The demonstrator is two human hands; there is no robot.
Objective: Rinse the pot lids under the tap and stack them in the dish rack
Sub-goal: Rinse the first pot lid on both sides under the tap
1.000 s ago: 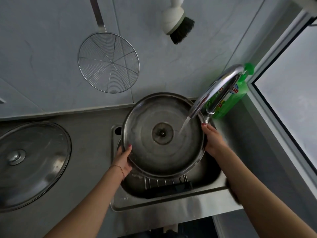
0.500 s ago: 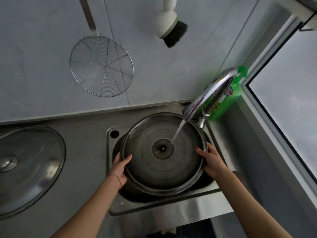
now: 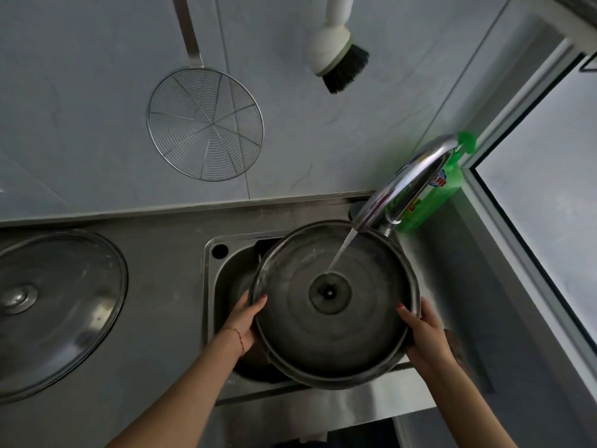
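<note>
Pale grey tiled wall (image 3: pixel 97 92) fills the upper left and centre of the frame, crossed by thin grout lines. A wire skimmer (image 3: pixel 205 124) and a white brush with black bristles (image 3: pixel 337 51) hang on it. Below runs a dull steel desk (image 3: pixel 168 286). At the right edge, a window (image 3: pixel 549 195) in a pale frame lets in soft daylight.

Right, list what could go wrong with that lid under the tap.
1. The lid is wet and held only at its rim by the left hand and right hand; it could slip into the sink.
2. The tap stream lands near the centre of the shallow underside, so water may splash onto the steel counter.
3. The faucet spout sits close over the far rim; lifting could knock it.
</note>
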